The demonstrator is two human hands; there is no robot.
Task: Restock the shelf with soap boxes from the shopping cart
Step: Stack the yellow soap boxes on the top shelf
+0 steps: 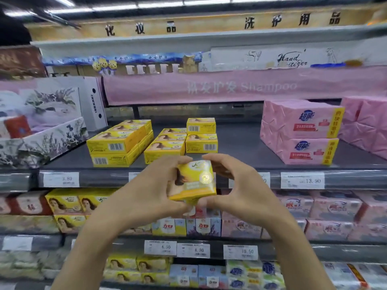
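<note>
I have one small yellow cardboard soap box [193, 181] pinched between both hands, raised in front of the grey shelf board [236, 143] at about its front lip. My left hand [150, 191] wraps its left side, fingers curled over the top corner and thumb underneath; my right hand [236, 191] cups the right side with fingertips on the top edge and thumb at the bottom corner. Neither hand is shut tight; both are half curled around the box and hold nothing else.

The likeliest slip, I think, is in the grip itself: I hold the box by its corners and tilted, so it could twist out as I reach forward. The second risk is the stock already there. The yellow stacked soap boxes [165, 146] sit just behind my fingers, with a two-high pile [201, 135] beside them and another stack [118, 144] to the left; pushing in carelessly could knock a pile askew or shove boxes back. The bare stretch lies right of the piles, before the pink wrapped soap packs [299, 132], so I judge that is the safer landing spot.

The shopping cart is not in my view.
</note>
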